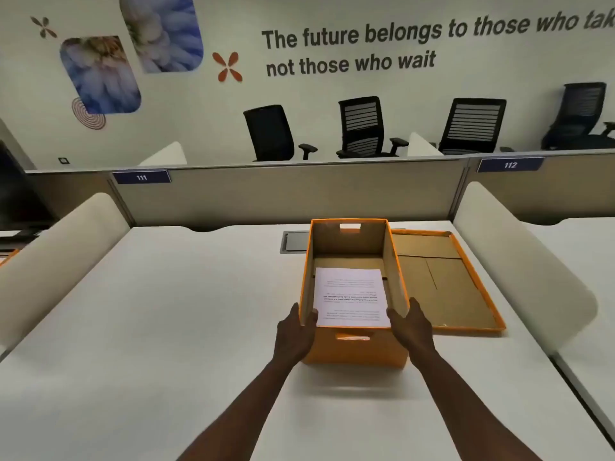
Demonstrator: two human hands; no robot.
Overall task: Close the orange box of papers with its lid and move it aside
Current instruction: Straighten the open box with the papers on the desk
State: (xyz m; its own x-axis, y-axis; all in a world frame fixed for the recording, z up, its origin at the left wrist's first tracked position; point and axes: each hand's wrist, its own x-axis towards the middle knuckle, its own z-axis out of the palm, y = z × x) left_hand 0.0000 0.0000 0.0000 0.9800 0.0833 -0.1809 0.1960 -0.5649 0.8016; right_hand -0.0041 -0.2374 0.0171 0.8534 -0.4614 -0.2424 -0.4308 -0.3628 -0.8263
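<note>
I am holding my left hand [294,331] against the near left corner of the orange box [356,347] and my right hand [412,327] against its near right corner, palms facing each other with the box between them. Both hands are spread flat rather than curled; the thumbs are hooking over the near rim and touching the near edge of the papers [351,296], though I cannot tell whether the thumbs are pinching the sheets or only resting on them.

The box is sitting on the counter [166,327] directly in front of my hands, open at the top, with the papers lying inside at the near end. The lid [442,281] is lying upside down on the counter just beyond and to the right of my right hand, touching or nearly touching the box's right wall.

As I judge it, nothing of the task is finished: the lid is off, and the box is not yet moved aside. Picking up the lid, turning it over, seating it and shifting the box are all left.

Counting: one box, one lid, one stack of papers, two hands.
</note>
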